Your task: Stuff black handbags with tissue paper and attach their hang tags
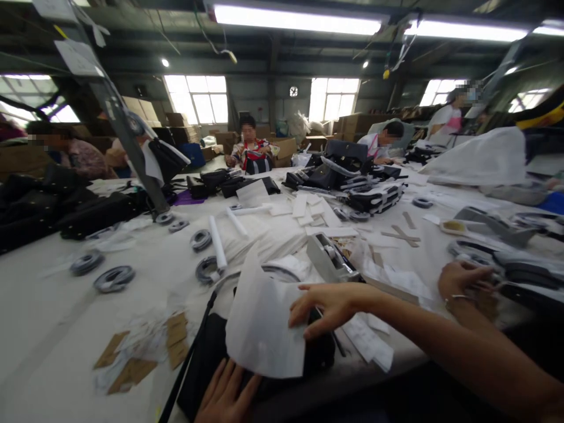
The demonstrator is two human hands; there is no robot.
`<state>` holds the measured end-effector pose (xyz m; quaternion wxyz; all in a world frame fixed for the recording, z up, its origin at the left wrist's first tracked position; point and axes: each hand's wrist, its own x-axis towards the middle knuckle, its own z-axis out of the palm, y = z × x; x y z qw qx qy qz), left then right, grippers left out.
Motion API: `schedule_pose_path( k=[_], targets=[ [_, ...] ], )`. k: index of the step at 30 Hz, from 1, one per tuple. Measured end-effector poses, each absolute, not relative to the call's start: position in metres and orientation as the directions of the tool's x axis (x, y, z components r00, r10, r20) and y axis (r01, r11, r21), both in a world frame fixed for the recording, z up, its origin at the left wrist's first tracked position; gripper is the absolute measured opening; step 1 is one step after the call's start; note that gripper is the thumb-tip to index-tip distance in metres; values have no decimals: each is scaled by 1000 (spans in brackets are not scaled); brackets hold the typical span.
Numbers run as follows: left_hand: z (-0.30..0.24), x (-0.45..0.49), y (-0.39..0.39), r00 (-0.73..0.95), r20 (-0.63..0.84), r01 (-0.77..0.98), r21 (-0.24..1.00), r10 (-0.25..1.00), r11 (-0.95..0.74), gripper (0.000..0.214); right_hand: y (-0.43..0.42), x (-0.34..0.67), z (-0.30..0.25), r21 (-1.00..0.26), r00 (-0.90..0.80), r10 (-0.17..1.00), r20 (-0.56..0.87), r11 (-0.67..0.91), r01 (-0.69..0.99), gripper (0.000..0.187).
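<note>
The sheet (pixel 264 335) stands curled over the bag (pixel 207 352) at the counter's (pixel 48 294) near edge; the left hand (pixel 229 392) lies flat and spread, likely steadying the bag; the right hand (pixel 326 304) touches the sheet, perhaps controlling its curl, but whether its grip pinches cannot be told. The sheet hides the bag's middle; the left wrist is cut off.

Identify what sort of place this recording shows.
Probably a bag factory's finishing or packing floor: piled black handbags, boxy brown cardboard cartons and long white tubular ceiling lights suggest it.
</note>
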<state>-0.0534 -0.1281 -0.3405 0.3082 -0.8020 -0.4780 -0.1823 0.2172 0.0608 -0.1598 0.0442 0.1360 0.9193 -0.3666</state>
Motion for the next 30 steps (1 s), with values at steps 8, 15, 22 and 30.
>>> schedule_pose_path(
  k=[8, 15, 22, 30],
  targets=[
    [-303, -27, -141, 248, 516, 944, 60, 820, -324, 46, 15, 155, -181, -211, -759, 639, -122, 731, 649, 70],
    [-304, -28, -144, 226, 412, 939, 148, 883, -309, 36, -12, 157, -216, -277, -922, 325, -209, 885, 375, 97],
    [-312, -32, -146, 278, 493, 943, 26, 825, -333, 41, 17, 181, -182, -439, -957, 105, -272, 871, 221, 59],
    [-339, -37, -153, 174, 448, 972, 66, 877, -227, 41, 9, 141, -185, -215, -775, 573, -264, 749, 627, 68]
  ],
)
